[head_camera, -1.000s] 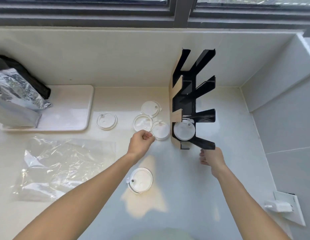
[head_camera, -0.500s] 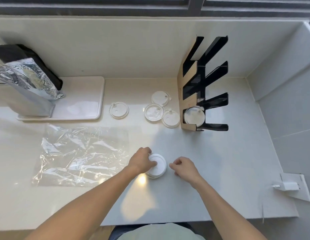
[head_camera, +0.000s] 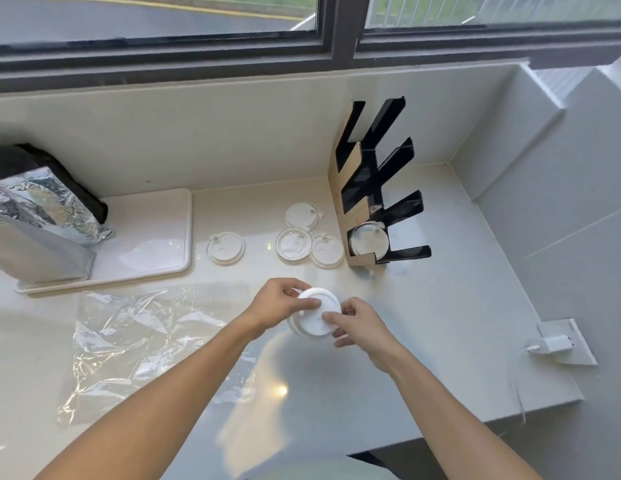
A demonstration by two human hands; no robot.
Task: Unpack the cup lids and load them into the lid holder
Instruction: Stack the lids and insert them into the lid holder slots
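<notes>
A white cup lid [head_camera: 316, 318] is held just above the counter between both hands. My left hand [head_camera: 279, 303] grips its left rim and my right hand [head_camera: 354, 323] pinches its right edge. The black and wood lid holder [head_camera: 371, 188] stands at the back right, with one lid [head_camera: 368, 241] in its lowest slot. Three loose lids [head_camera: 300, 214] [head_camera: 294, 244] [head_camera: 326, 250] lie just left of the holder. Farther left lies another lid [head_camera: 226, 248].
An empty clear plastic wrapper [head_camera: 146, 341] lies flat on the counter at the left. A white tray [head_camera: 146, 237] at the back left carries a foil bag [head_camera: 42, 209]. A wall socket with a white charger [head_camera: 558, 342] sits at the right counter edge.
My left hand left the lids by the holder and took the near lid; my right hand came off the holder and joined it. The lid is now lifted between both hands.
</notes>
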